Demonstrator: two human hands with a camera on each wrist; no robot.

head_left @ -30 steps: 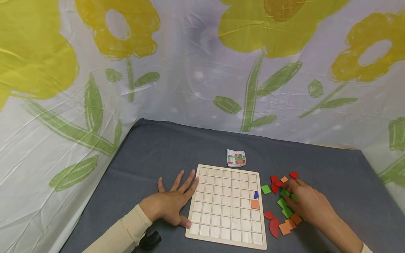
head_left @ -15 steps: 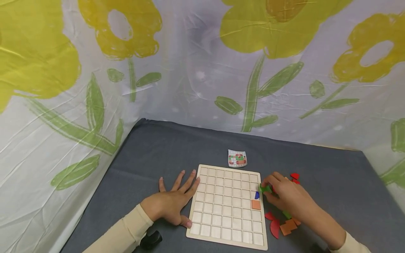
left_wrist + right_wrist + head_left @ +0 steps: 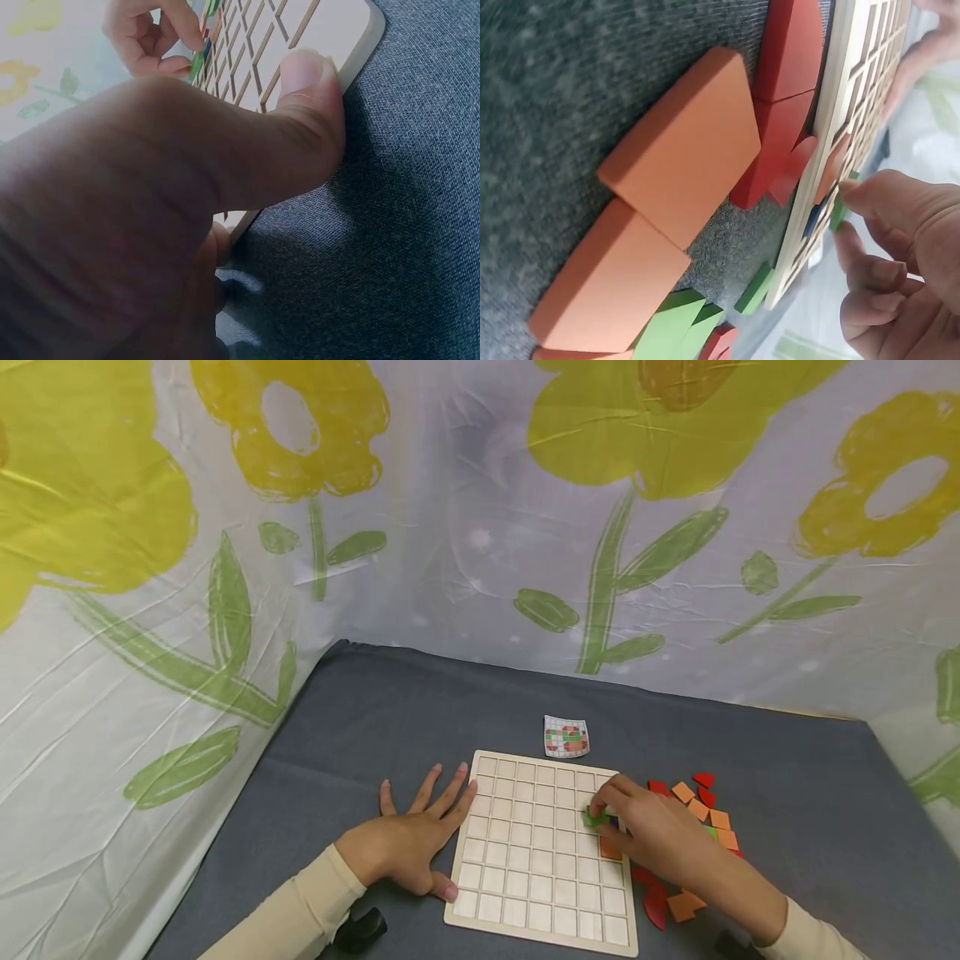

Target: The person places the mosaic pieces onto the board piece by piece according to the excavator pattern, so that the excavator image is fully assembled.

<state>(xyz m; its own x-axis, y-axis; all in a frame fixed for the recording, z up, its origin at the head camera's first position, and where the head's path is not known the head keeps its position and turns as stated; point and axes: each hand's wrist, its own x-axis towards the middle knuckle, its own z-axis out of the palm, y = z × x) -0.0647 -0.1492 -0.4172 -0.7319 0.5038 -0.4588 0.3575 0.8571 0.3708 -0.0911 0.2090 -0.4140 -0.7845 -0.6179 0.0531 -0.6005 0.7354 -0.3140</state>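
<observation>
My right hand (image 3: 660,831) is over the right side of a wooden grid board (image 3: 540,934). Between thumb and finger it pinches a green square tile (image 3: 838,211), held close over the cells. Beside that tile a small blue piece (image 3: 813,221) and an orange square tile (image 3: 611,847) lie in cells of the right column, partly covered by the hand in the head view. My left hand (image 3: 408,850) spreads its fingers along the board's left edge. Its thumb rests on the rim near the front corner, as the left wrist view shows.
Loose orange tiles (image 3: 686,142), green tiles (image 3: 667,322) and red pieces (image 3: 791,52) lie on the dark cloth right of the board. A small card (image 3: 566,737) printed with a coloured grid pattern lies behind it. A black object (image 3: 362,932) sits by my left sleeve.
My right hand has moved left from the loose pieces to over the board's right side, bringing a green tile. My left hand has stayed at the board's left edge.
</observation>
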